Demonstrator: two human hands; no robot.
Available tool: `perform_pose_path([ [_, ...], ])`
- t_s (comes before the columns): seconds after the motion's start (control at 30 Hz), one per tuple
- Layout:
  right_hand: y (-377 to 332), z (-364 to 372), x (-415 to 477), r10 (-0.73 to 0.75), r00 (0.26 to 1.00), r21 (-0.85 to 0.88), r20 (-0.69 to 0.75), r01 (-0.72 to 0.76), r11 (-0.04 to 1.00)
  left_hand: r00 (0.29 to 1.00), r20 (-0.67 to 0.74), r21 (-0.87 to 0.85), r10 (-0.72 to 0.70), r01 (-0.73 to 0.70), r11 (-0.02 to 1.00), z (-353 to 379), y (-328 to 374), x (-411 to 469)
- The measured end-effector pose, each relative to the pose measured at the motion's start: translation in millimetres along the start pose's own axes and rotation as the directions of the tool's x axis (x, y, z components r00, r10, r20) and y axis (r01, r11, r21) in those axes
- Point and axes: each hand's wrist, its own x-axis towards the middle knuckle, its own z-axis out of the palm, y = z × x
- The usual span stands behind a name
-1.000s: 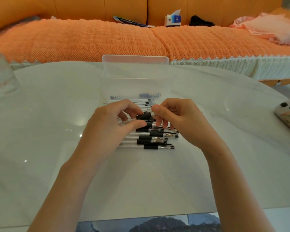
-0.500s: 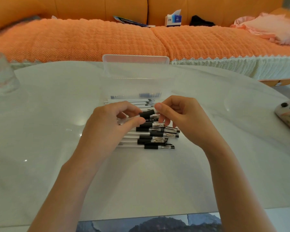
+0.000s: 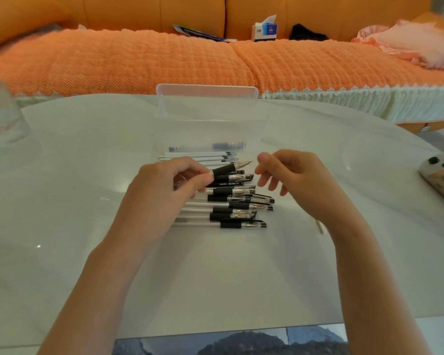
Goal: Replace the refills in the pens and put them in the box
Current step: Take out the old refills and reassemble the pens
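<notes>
Head view, refill replacement under way. The left hand [image 3: 164,185] grips an uncapped gel pen [image 3: 223,170] by its barrel, metal tip pointing right, over the far edge of the pile of capped pens [image 3: 236,213] on the white table [image 3: 62,175]. The right hand [image 3: 297,180] hovers just beside the tip, fingers loosely curled, holding nothing visible. A row of spare refills [image 3: 195,157] lies between the pile and the clear plastic box [image 3: 210,124], which shows a few items through its wall. Judged progress: early, since most pens await refilling and boxing.
</notes>
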Motion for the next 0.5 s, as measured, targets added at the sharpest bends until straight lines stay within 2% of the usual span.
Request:
perform_pose_path([
  [0.1,13,-14,-4,0.066,0.997,-0.223,0.045,-0.055,0.973,1.000,-0.021,-0.012,0.003,-0.003,1.000,-3,-2,1],
  [0.2,18,-13,-6,0.123,0.987,-0.327,0.103,-0.083,0.941,1.000,-0.020,-0.011,0.012,-0.012,1.000,-3,-2,2],
  [0.5,18,-9,-2,0.108,0.991,-0.378,0.074,-0.073,0.923,1.000,0.012,0.022,0.001,-0.001,1.000,-2,-4,1],
])
